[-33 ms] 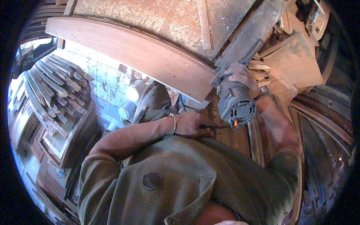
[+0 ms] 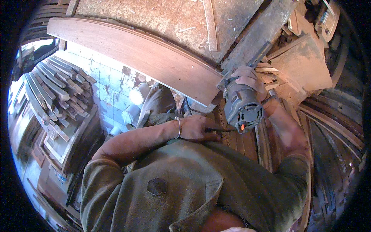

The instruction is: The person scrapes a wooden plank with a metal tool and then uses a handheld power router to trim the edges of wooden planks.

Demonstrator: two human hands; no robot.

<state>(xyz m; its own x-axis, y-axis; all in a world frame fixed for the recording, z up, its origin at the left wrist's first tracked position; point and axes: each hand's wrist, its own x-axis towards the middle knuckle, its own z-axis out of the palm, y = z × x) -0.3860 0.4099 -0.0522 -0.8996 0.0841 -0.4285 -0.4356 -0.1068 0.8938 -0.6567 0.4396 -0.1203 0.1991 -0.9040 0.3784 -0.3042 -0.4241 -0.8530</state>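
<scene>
A dark grey handheld power tool (image 2: pixel 243 104), which looks like a router, has a round vented motor end turned toward me and a spot of orange on it. My right hand (image 2: pixel 249 79) is wrapped round its far part, just behind the flat base plate; some fingers are hidden. The base rests by the right end of a long reddish-brown board (image 2: pixel 135 60). A grey metal bar (image 2: pixel 259 54) sticks out beyond the tool. Close to my belly, my left hand (image 2: pixel 197 128) is closed on the tool's dark cord (image 2: pixel 224 130), its fingertips partly in shadow.
A bench top with wood chips (image 2: pixel 154 19) lies beyond the board, with a thin strip (image 2: pixel 210 25) on it. Offcuts and a plywood piece (image 2: pixel 303 63) crowd the right. Stacked wood strips (image 2: pixel 58 83) stand at left; white cans (image 2: pixel 139 94) sit on the tiled floor (image 2: pixel 108 75).
The tool and my right hand have shifted very slightly. My left hand and the board have stayed where they were.
</scene>
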